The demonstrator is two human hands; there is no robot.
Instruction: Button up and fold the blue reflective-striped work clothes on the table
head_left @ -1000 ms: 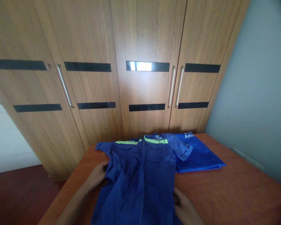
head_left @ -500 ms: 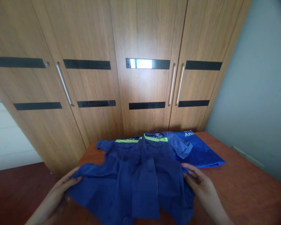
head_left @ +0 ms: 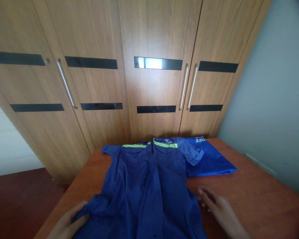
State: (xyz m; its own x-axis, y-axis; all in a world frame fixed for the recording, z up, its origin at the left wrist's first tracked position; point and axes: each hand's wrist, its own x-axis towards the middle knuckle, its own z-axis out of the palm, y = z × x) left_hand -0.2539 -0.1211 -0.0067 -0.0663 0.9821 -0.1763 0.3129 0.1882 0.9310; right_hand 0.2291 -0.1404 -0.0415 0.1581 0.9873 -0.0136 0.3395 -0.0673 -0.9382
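A dark blue short-sleeved work shirt (head_left: pixel 137 186) with bright yellow-green reflective strips across the chest lies front side up. Its collar end points toward the wardrobe and its hem toward me. At the lower left, my left hand (head_left: pixel 68 222) pinches the shirt's side edge between thumb and fingers. My right hand (head_left: pixel 218 207) hovers just beside the shirt's right edge, its fingers loosely bent and apart from the cloth. Under the shirt's right sleeve lies a folded bright blue piece with white lettering (head_left: pixel 211 157).
Both garments rest on a reddish-brown tabletop (head_left: pixel 254 199). Behind it stands a wooden wardrobe (head_left: pixel 154 89) with metal handles and dark strips. A pale wall (head_left: pixel 276 89) borders the right side. Dark red floor (head_left: pixel 22 199) shows at the left.
The shirt's lower part has come down from a raised, bunched position and now lies flatter and longer toward me. My right hand has let go of its edge; my left hand has moved lower.
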